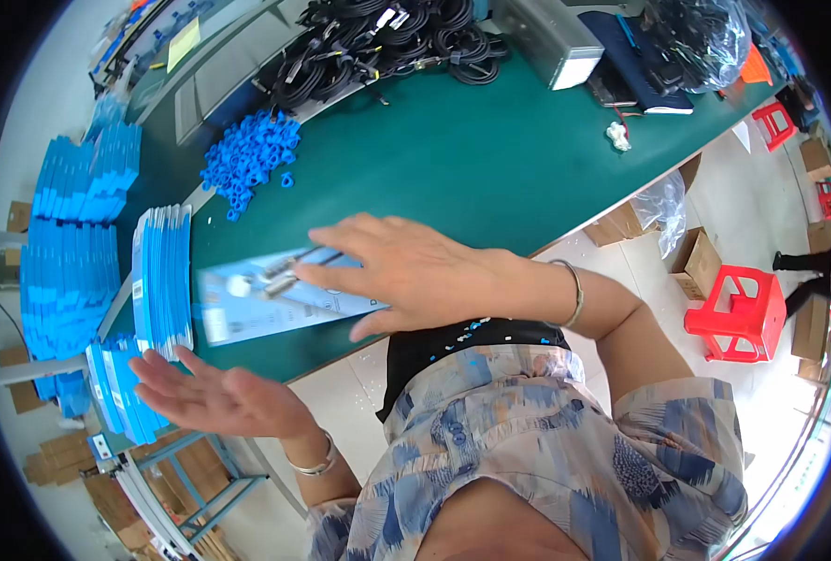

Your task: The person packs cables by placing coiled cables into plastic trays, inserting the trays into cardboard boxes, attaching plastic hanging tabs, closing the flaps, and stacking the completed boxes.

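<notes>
Containers: a clear plastic bag [705, 47], filled with dark items too tangled to identify, is seen at the far right of the green table [453, 159]. Beside the table, a second clear bag [663, 210] is draped by a cardboard box [618, 225]; its contents cannot be made out. An open carton [698, 264] is placed on the floor [729, 192] near a red stool [741, 313]; its interior is only partly seen.

Hands: the right hand [392, 271] is held palm down over a blue-and-white card [280, 309], fingers spread. Small metal parts [275, 277] are seen at its fingertips, above the card; blurred, so whether they are gripped cannot be told. The left hand [221, 397] is released, palm turned up, nothing held, near the lower end of the packed blue cards [161, 280].

Surface: the card is located at the near edge of the table, just right of the packed cards. Blue rings [252, 154] are heaped beyond it; black coiled cables [378, 47] are piled at the far side, with a grey metal case [548, 42] alongside. A blue pen [628, 31] is laid on a dark notebook [647, 79].

Room: tiled floor, cartons stacked at lower left; another person's dark-clad legs [805, 279] noted at far right
</notes>
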{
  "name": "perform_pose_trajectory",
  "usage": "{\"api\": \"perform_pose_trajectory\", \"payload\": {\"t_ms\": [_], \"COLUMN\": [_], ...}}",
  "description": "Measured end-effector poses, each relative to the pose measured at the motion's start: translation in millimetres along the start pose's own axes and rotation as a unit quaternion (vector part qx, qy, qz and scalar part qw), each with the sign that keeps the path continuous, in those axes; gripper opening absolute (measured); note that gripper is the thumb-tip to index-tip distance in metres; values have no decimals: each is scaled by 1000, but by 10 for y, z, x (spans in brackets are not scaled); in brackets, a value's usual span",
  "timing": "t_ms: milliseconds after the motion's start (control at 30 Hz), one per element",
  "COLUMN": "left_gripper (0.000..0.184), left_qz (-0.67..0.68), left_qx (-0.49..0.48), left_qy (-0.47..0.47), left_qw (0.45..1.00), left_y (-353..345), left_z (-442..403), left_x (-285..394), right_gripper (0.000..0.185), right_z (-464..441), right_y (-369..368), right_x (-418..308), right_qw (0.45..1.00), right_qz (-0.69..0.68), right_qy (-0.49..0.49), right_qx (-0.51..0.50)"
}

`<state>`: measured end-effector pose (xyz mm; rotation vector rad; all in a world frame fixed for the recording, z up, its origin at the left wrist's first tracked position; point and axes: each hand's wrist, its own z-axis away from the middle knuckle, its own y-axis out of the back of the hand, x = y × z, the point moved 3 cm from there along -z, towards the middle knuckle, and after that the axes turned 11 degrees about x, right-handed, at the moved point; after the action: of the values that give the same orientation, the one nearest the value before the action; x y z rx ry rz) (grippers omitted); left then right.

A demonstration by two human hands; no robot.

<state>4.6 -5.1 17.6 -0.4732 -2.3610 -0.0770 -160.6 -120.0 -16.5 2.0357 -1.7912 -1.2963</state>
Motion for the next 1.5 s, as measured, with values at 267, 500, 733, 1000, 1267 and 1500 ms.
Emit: {"api": "perform_pose_trajectory", "payload": {"t_ms": [267,500,733,1000,1267,1500], "left_gripper": [53,49,43,33,16,12], "left_qz": [-279,-366,-211,221,244,224], "left_qx": [-502,-430,-315,-408,-177,-252], "left_qy": [-146,-105,-72,449,510,539], "left_qw": [805,818,923,763,806,772], "left_y": [-471,-269,-594,-1330,-1186,-1077], "left_z": [613,283,278,861,920,888], "left_x": [-276,-696,-238,183,162,106], "right_gripper": [28,33,41,43,42,44], "right_z": [-170,-11,236,774,669,629], "right_y": [896,1782,2075,1353,1153,1037], "right_x": [1099,1537,1410,402,226,178], "right_qw": [930,814,754,946,949,945], "right_qz": [327,502,505,112,144,39], "right_qy": [-94,-198,-393,-194,-145,-207], "right_qx": [138,213,148,236,239,249]}}
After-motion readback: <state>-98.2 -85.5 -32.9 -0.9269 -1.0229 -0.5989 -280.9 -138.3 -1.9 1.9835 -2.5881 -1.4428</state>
